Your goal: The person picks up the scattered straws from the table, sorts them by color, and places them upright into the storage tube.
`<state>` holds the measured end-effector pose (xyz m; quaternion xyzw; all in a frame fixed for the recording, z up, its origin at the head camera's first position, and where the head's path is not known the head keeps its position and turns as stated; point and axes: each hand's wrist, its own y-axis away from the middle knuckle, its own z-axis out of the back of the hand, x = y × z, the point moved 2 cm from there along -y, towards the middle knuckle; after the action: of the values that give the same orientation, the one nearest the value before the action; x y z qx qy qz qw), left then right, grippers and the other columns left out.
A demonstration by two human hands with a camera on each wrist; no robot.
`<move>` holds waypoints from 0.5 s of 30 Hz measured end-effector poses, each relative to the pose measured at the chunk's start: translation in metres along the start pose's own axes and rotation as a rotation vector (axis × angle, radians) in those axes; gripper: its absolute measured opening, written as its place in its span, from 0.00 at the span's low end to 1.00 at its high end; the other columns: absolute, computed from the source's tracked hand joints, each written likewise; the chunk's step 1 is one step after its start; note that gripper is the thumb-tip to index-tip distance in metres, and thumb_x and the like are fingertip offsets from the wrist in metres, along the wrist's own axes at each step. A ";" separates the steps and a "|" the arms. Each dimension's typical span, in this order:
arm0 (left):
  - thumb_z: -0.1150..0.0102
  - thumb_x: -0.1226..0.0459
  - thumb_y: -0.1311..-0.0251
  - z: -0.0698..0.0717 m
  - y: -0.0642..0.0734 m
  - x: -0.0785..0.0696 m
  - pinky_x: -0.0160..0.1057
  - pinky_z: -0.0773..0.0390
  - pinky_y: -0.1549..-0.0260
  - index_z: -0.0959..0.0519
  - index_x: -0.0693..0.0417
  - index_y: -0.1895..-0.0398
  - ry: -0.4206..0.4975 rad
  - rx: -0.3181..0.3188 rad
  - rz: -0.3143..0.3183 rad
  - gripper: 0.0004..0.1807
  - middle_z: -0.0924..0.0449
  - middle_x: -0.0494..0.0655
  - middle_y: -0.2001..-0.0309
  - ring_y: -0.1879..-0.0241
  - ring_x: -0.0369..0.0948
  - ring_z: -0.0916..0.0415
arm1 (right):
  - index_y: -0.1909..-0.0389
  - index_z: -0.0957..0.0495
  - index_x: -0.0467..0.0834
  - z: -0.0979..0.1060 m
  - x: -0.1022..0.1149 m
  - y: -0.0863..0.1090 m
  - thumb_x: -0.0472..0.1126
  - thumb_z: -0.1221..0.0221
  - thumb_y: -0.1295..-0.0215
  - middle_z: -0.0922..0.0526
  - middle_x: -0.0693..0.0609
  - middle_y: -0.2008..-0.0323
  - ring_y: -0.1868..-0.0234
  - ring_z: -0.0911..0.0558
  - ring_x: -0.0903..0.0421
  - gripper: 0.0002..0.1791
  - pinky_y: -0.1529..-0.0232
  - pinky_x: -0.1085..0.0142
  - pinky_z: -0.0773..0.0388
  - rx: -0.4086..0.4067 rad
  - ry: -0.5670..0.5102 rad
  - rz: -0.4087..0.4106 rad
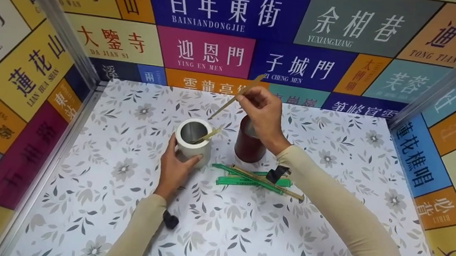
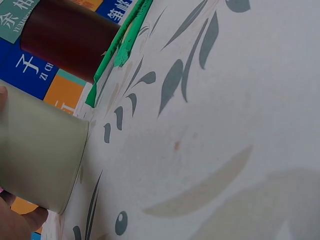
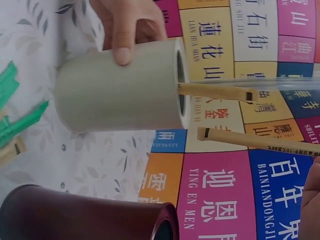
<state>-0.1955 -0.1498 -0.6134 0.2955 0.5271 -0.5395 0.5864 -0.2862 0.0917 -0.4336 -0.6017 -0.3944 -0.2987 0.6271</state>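
A stick [image 3: 255, 141] is held above the mouth of the pale cup [image 3: 117, 90], near the far edge of the tabletop [image 1: 76, 222].
The pale cup is gripped round its side by the fingers of the left hand [image 1: 175, 173]; the stick is pinched by those of the right hand [image 1: 265, 115], its lower tip apart from the rim. A second stick [image 3: 215, 91] is leaned inside, poking past the mouth. The dark cup [image 1: 247, 148] is set toward the right edge, with green sticks [image 1: 254, 183] on its near side. For a clean drop, the held stick should probably be brought more upright, its tip centred over the opening, clear of the second stick, and the cup steadied.
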 end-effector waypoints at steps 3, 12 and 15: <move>0.13 0.61 0.43 0.001 0.000 -0.002 0.56 0.28 0.23 0.41 0.52 0.11 0.000 0.004 0.000 0.60 0.29 0.58 0.21 0.22 0.53 0.31 | 0.58 0.13 0.31 -0.004 -0.004 0.002 0.25 0.30 0.31 0.10 0.41 0.62 0.64 0.13 0.55 0.03 0.60 0.66 0.15 -0.009 -0.021 -0.015; 0.13 0.61 0.42 0.000 0.000 0.000 0.56 0.30 0.22 0.42 0.51 0.11 -0.020 0.014 0.003 0.60 0.31 0.55 0.20 0.20 0.50 0.33 | 0.53 0.12 0.30 -0.018 -0.030 0.036 0.30 0.29 0.28 0.09 0.37 0.57 0.57 0.11 0.50 0.07 0.51 0.63 0.11 0.173 -0.003 -0.174; 0.13 0.61 0.43 -0.001 -0.001 0.000 0.56 0.31 0.22 0.42 0.51 0.11 -0.010 0.018 0.004 0.60 0.31 0.55 0.19 0.20 0.50 0.34 | 0.50 0.12 0.30 -0.017 -0.036 0.043 0.30 0.30 0.27 0.09 0.36 0.53 0.53 0.10 0.52 0.09 0.47 0.63 0.11 0.226 0.026 -0.195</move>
<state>-0.1966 -0.1487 -0.6140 0.2990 0.5186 -0.5444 0.5876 -0.2656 0.0759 -0.4863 -0.4822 -0.4738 -0.3197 0.6639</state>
